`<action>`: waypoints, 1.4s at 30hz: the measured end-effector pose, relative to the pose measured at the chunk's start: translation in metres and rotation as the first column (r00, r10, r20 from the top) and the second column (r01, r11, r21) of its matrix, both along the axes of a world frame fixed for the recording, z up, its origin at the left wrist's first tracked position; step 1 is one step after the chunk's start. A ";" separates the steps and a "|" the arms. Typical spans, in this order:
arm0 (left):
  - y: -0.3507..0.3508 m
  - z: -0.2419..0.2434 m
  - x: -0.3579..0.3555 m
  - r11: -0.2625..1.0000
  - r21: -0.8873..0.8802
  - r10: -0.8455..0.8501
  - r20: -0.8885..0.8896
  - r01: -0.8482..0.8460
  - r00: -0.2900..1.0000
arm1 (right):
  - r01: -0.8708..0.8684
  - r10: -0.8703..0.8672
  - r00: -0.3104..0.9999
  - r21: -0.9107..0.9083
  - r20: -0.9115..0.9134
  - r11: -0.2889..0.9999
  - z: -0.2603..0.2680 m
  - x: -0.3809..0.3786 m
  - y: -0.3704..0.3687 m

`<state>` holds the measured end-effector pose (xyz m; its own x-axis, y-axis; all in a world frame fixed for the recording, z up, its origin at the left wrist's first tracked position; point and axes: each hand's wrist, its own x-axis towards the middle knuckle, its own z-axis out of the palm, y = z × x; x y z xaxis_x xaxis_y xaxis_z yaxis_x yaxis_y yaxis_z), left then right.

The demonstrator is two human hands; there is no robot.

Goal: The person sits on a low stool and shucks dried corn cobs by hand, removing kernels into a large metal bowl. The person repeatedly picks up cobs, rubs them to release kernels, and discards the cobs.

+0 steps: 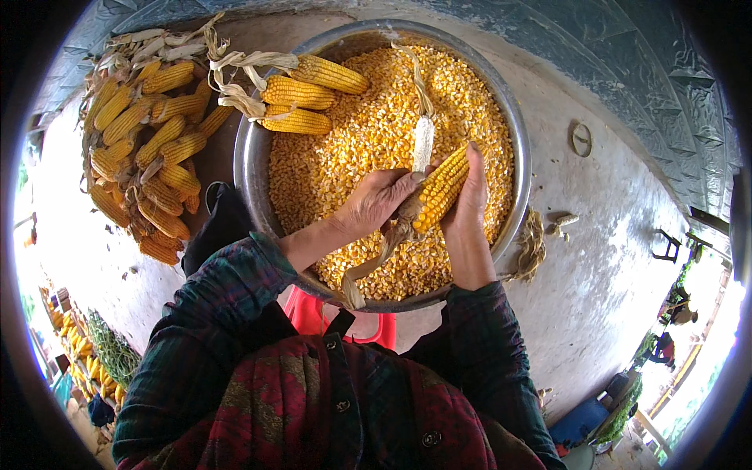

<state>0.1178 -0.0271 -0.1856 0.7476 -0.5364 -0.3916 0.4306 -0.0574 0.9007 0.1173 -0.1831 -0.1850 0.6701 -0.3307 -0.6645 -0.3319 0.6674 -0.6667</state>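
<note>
Both hands are over a wide metal basin (pixel 519 176) filled with loose corn kernels (pixel 364 158). An ear of corn (pixel 442 189) is tilted between them, most of its yellow kernels still in place. Around its upper right side wraps my right hand (pixel 468 202), thumb near the tip. My left hand (pixel 376 197) grips the husk end and lower left side, with its thumb on the ear. From that end a dry husk (pixel 376 267) trails to the basin's near rim. Just beyond my left fingers lies a bare white cob (pixel 423 144), its husk pointing away.
Three tied ears of corn (pixel 302 94) rest over the basin's left rim. Left of it is a large heap of ears (pixel 150 147). Dry husks (pixel 531 247) lie on the floor at right. A red stool (pixel 385 332) shows below the basin.
</note>
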 end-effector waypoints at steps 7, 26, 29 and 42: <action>-0.003 0.011 -0.005 0.995 -0.091 -0.049 -0.040 0.046 0.998 | -0.052 0.054 0.999 0.180 -0.005 0.982 -0.003 -0.005 0.006; 0.001 0.003 0.003 0.991 0.071 -0.110 -0.009 0.110 0.994 | -0.250 0.204 0.963 0.299 0.177 0.921 0.005 -0.009 0.019; 0.002 0.003 -0.003 0.993 0.105 -0.065 0.128 0.052 0.990 | -0.220 0.157 0.961 0.286 0.227 0.933 0.004 -0.013 0.023; 0.001 0.003 0.010 0.994 -0.102 0.039 -0.039 -0.043 0.998 | -0.287 0.217 0.953 0.399 0.213 0.871 0.002 -0.013 0.019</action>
